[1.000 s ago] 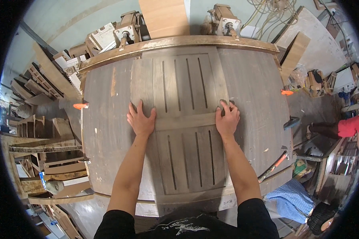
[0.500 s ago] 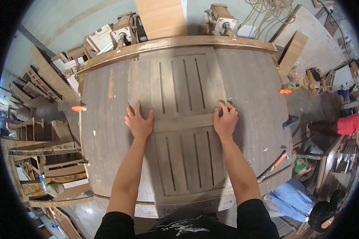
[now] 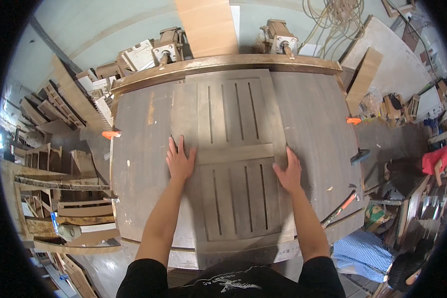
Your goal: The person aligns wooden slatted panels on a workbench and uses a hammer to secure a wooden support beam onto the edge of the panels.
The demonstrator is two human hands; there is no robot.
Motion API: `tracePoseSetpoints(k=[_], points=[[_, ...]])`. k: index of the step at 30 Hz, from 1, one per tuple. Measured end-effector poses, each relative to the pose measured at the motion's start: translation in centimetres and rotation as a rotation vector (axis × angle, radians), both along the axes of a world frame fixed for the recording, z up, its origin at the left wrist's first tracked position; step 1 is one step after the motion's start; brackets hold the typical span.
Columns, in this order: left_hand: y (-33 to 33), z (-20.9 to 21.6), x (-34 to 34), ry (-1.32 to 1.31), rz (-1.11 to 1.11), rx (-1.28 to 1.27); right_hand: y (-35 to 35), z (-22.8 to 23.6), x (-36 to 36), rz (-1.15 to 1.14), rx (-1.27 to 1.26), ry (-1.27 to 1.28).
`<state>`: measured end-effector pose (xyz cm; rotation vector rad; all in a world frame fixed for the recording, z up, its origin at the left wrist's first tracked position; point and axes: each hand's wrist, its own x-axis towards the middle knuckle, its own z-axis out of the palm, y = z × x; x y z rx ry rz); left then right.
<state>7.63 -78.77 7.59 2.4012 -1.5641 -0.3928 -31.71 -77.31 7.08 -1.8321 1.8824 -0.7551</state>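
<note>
A slotted wooden panel [image 3: 236, 154] lies flat on the worktable [image 3: 139, 149], running lengthwise from near to far between the two hands, its plain middle rail almost level with them. The left hand [image 3: 180, 163] is open, palm down over the panel's left side, its fingers pointing to the far side and its thumb out to the right, close to the left end of the rail. The right hand [image 3: 290, 171] is open too, at the panel's right edge, thumb turned in to the left, fingers directed far. Whether any fingertips press or hook over the edges cannot be told, since the backs of the hands cover the contact.

Shadow dims the near end of the panel, and its left border blends into the similar grey-brown tabletop. The hammer [image 3: 349, 200] lies at the near right, its dark lower handle hard to separate from the table's edge. Further right, a person in a red top [image 3: 436, 160] is small and partly lost toward the dark rim.
</note>
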Motion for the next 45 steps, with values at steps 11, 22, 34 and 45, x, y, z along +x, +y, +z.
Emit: tracePoseSetpoints(k=[11, 22, 34, 45], points=[[30.5, 0.9, -3.2, 0.133, -0.154, -0.040, 22.4, 0.3, -2.3, -0.170, 0.024, 0.233], [34.4, 3.2, -4.3, 0.580, -0.134, -0.111, 21.8, 3.9, -7.4, -0.276, 0.280, -0.583], [31.7, 11.5, -7.9, 0.340, -0.428, 0.222, 38.0, 21.4, -3.8, -0.228, 0.255, -0.974], [20.6, 35.3, -12.0, 0.697, -0.901, 0.285, 31.5, 24.2, 7.3, 0.640, -0.081, -0.704]])
